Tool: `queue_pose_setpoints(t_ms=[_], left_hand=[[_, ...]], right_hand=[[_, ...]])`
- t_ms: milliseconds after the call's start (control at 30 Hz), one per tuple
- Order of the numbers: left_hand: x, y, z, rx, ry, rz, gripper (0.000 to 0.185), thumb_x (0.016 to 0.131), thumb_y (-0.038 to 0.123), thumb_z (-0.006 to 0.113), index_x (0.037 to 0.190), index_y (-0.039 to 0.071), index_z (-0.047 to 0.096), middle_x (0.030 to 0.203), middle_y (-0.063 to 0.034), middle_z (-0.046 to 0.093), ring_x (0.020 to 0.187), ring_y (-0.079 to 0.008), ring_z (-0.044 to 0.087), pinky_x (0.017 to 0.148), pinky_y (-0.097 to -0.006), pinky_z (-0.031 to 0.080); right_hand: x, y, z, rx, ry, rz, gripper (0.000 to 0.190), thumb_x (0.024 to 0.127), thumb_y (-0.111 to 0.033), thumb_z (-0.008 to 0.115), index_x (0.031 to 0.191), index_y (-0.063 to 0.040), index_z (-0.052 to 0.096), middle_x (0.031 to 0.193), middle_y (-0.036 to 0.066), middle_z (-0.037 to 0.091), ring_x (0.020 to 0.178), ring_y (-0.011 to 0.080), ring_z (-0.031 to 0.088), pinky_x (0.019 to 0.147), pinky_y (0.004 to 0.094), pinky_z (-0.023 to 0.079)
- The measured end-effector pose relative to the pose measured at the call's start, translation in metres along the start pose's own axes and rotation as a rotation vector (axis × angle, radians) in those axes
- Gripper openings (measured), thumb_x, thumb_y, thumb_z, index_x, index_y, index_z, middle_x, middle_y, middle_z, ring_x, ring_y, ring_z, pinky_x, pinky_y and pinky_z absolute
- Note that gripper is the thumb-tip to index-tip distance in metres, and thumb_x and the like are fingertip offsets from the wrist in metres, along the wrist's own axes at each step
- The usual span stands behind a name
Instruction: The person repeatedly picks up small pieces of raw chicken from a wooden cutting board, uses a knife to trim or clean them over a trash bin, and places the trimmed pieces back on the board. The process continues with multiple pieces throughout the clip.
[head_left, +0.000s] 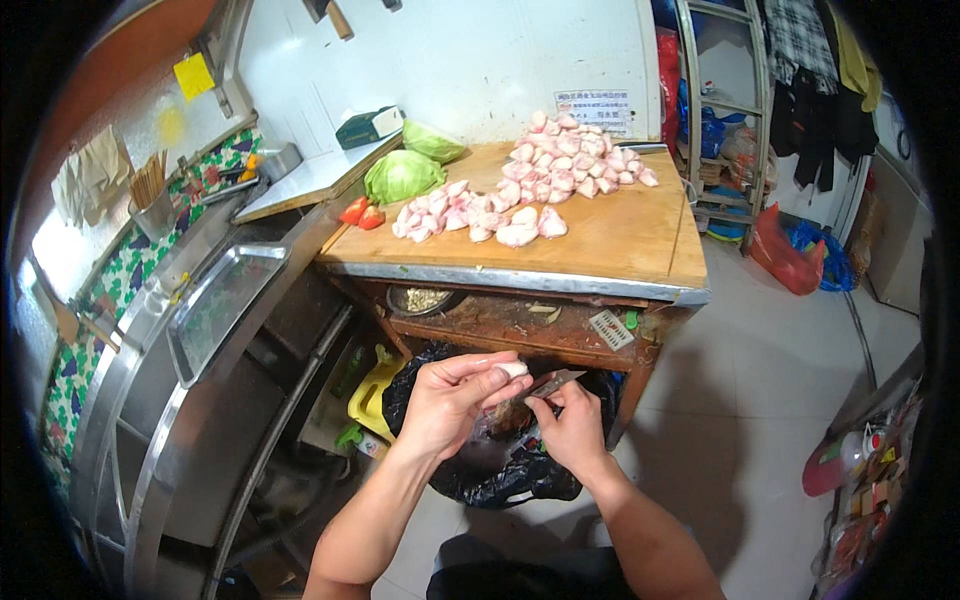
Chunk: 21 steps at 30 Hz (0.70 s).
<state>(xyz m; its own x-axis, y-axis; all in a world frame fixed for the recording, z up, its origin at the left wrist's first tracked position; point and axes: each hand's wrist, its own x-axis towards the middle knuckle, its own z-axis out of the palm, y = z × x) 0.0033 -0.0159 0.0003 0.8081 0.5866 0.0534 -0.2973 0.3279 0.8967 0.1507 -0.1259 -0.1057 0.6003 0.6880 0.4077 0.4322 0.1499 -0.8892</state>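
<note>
My left hand (465, 397) pinches a small whitish piece of food (514, 368) between thumb and fingers; what food it is cannot be told. My right hand (571, 427) grips a small knife (557, 382), its short metal blade pointing up and to the right, a little apart from the piece. Both hands are above a black plastic bag (480, 480) with refuse in it, in front of the wooden table. A heap of raw pinkish meat chunks (555, 166) lies on the wooden board (622, 240), with a few larger chunks near its front.
Cabbage halves (405, 176) and red pepper pieces (362, 214) sit at the board's left. A bowl (422, 300) of pale bits and a white grater-like plate (611, 330) are on the shelf below. A metal tray (229, 307) rests on the steel counter at left. A ladder (727, 97) stands behind.
</note>
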Motion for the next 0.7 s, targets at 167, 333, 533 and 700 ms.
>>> queue_pose_setpoints(t_ms=[167,333,533,700], left_hand=[[-0.003,-0.008,-0.011,-0.037,0.057,0.009,0.031,0.103,0.003,0.069,0.132,-0.010,0.068,0.123,-0.0243,0.074,0.114,-0.0313,0.075,0.104,-0.0394,0.062],[-0.005,-0.018,-0.017,0.008,0.055,0.106,0.029,0.103,0.001,0.069,0.130,-0.009,0.069,0.120,-0.0243,0.075,0.109,-0.0315,0.077,0.099,-0.0390,0.064],[-0.006,-0.024,-0.023,-0.035,0.030,0.112,0.026,0.104,0.003,0.068,0.126,-0.009,0.070,0.117,-0.0237,0.076,0.104,-0.0313,0.078,0.093,-0.0394,0.067],[-0.003,-0.027,-0.017,-0.059,0.000,0.092,0.026,0.109,0.012,0.063,0.129,-0.004,0.066,0.106,-0.0138,0.074,0.087,-0.0223,0.074,0.079,-0.0356,0.064]], right_hand=[[-0.003,-0.004,0.003,0.030,0.011,-0.031,0.023,0.089,-0.005,0.082,0.106,0.003,0.069,0.095,0.016,0.078,0.084,0.0258,0.079,0.076,0.0356,0.061],[-0.003,-0.003,0.001,-0.003,0.006,-0.024,0.022,0.090,-0.004,0.080,0.107,0.002,0.067,0.095,0.017,0.075,0.084,0.0282,0.078,0.077,0.0367,0.061],[-0.001,-0.002,-0.002,-0.021,0.033,0.003,0.023,0.090,-0.004,0.080,0.108,0.002,0.067,0.095,0.017,0.076,0.084,0.0269,0.078,0.078,0.0362,0.061],[0.000,-0.001,-0.002,-0.007,0.066,-0.023,0.026,0.087,-0.003,0.084,0.108,0.000,0.069,0.093,0.012,0.077,0.082,0.0195,0.077,0.077,0.0329,0.061]])
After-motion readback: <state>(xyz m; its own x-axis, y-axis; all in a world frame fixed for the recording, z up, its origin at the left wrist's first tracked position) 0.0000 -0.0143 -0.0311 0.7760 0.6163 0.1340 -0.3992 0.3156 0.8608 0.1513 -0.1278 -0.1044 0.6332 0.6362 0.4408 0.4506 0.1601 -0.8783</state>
